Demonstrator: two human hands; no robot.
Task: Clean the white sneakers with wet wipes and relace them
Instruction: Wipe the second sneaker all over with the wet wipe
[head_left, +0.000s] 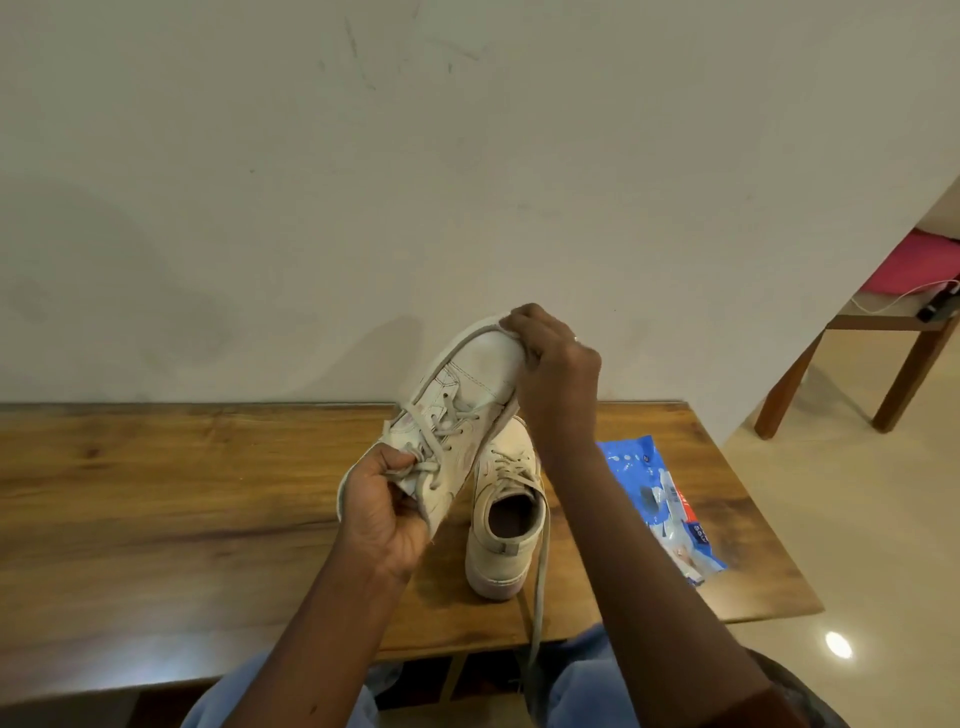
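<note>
I hold one white sneaker (457, 400) tilted in the air above the wooden table (182, 493), toe up and away from me. My left hand (382, 512) grips its heel end and tongue near the grey laces. My right hand (556, 364) curls round its toe. The second white sneaker (506, 525) stands upright on the table just below, heel towards me. One loose grey lace (540, 577) hangs from it over the table's front edge. A blue pack of wet wipes (657, 506) lies flat on the table to the right.
A plain wall stands right behind the table. At the far right a second wooden table (904, 358) on the tiled floor carries a pink cloth (919, 265) and a white cable. My knees in blue trousers (249, 696) sit under the front edge.
</note>
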